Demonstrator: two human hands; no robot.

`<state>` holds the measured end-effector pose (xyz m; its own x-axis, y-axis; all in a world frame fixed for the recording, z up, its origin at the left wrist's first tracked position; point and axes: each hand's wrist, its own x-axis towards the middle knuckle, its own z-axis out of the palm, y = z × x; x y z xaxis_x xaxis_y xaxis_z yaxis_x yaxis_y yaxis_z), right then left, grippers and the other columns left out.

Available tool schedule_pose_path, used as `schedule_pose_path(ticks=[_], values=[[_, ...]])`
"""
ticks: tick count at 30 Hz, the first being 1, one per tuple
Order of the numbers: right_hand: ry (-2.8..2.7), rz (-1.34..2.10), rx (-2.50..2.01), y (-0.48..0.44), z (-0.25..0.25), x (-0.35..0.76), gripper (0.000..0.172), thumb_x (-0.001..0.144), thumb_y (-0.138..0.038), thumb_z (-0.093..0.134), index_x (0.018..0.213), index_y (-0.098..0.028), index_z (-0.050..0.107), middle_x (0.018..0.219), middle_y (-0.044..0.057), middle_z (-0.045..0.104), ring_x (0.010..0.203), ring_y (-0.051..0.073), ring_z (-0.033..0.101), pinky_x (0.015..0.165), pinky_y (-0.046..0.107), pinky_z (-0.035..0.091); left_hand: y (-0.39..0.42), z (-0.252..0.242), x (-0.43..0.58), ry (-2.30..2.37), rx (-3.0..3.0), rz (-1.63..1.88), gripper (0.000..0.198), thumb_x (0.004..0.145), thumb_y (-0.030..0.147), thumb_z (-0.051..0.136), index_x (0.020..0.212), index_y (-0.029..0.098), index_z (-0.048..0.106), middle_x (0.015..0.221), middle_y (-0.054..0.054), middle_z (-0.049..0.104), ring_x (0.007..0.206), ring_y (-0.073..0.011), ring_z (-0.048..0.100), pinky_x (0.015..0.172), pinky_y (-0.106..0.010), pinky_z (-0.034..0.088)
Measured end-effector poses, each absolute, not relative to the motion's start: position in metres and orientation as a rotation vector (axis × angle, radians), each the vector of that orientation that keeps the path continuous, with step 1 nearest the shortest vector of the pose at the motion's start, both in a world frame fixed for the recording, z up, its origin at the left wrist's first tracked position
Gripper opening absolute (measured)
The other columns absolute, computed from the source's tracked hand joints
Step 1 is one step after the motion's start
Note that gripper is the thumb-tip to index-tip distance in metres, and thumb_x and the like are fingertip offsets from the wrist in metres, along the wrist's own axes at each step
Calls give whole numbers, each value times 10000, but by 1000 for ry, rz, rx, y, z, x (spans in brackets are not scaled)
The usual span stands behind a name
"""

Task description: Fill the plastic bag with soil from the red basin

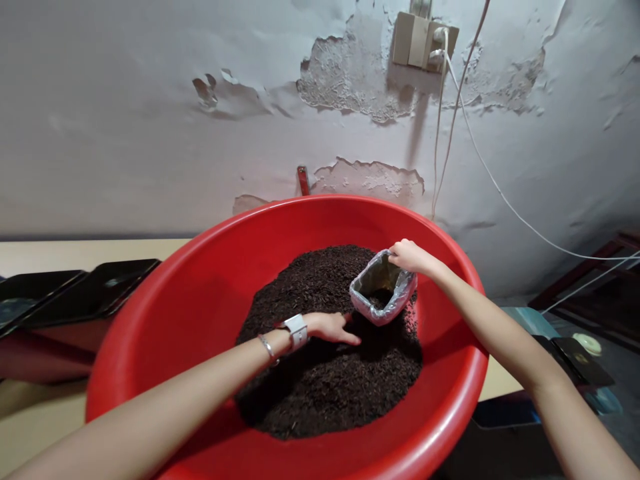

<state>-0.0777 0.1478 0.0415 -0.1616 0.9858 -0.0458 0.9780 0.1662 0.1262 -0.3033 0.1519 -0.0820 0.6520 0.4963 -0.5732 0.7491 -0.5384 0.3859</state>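
A wide red plastic basin (210,267) holds a heap of dark brown, loose, shredded material (320,387) that looks like dry tea leaves. My right hand (411,257) pinches the upper rim of a small container lined with clear plastic (385,313). The container tilts over the heap with its mouth toward me, and some dark bits show inside. Low in the basin, my left hand (331,327) has its fingers apart at the surface of the heap, just left of the container. Its fingertips are partly lost against the dark material. A white watch (297,331) and a bracelet circle that wrist.
Black trays (95,293) stand on the pale table (95,248) left of the basin. Behind it rises a peeling wall with a socket (424,41) and hanging cables (493,180). Dark boxes (575,360) and a pale round lid (587,344) lie at the right.
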Motion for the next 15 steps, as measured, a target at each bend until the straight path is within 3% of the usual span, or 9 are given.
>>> schedule_pose_path(ticks=[5, 11, 15], values=[[2309, 117, 1953, 152, 38, -75, 318, 904, -223, 424, 976, -121, 716, 989, 157, 701, 901, 218, 653, 666, 258, 374, 135, -92, -296, 993, 2274, -643, 1102, 612, 716, 632, 1470, 94, 329, 1546, -249, 228, 1407, -408, 280, 1107, -489, 315], [2326, 124, 1950, 156, 33, -71, 315, 901, -230, 423, 936, -130, 720, 963, 147, 709, 894, 215, 658, 653, 260, 362, 139, -92, -298, 896, 2301, -542, 1022, 594, 695, 647, 1390, 91, 433, 1454, -211, 438, 1298, -336, 471, 1057, -350, 396], [2325, 124, 1961, 156, 32, -71, 312, 899, -233, 426, 932, -127, 717, 958, 149, 708, 880, 214, 659, 646, 261, 358, 139, -96, -298, 920, 2273, -515, 930, 602, 660, 662, 1338, 122, 478, 1344, -169, 565, 1185, -310, 571, 993, -338, 452]])
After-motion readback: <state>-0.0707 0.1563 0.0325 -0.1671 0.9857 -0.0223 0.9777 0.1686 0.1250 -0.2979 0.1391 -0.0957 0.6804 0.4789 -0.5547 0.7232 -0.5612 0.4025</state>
